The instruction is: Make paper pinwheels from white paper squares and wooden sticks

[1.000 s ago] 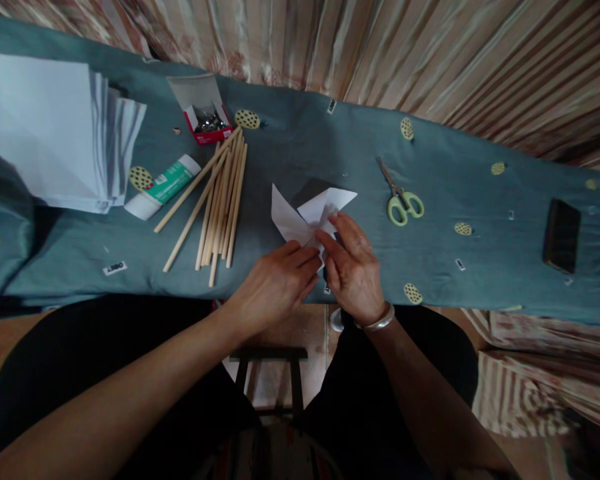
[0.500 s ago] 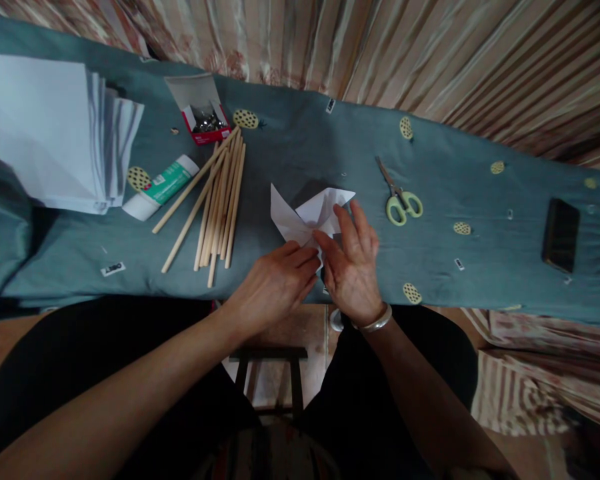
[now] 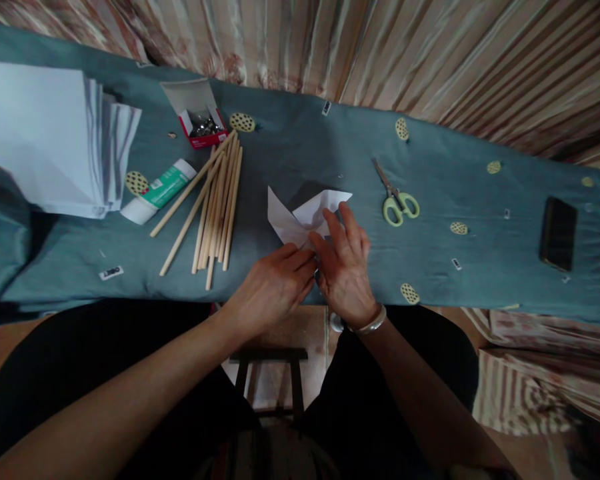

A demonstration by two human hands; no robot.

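Note:
A white paper piece with folded pointed flaps (image 3: 300,217) lies on the teal cloth near the table's front edge. My left hand (image 3: 273,287) has its fingers curled together and presses on the paper's near side. My right hand (image 3: 345,263) rests on the paper's middle, thumb and forefinger meeting at the folds, other fingers stretched toward the far flap. A silver bangle sits on my right wrist.
Several wooden sticks (image 3: 215,200) lie left of the paper, with a glue tube (image 3: 157,193), a red box of pins (image 3: 200,120) and a stack of white sheets (image 3: 50,140) beyond. Green-handled scissors (image 3: 395,197) and a dark phone (image 3: 557,233) lie to the right. A striped curtain hangs behind.
My right hand's fingers have stretched further over the paper's far flap. The left hand has stayed pressed on the near side. The view has shifted slightly.

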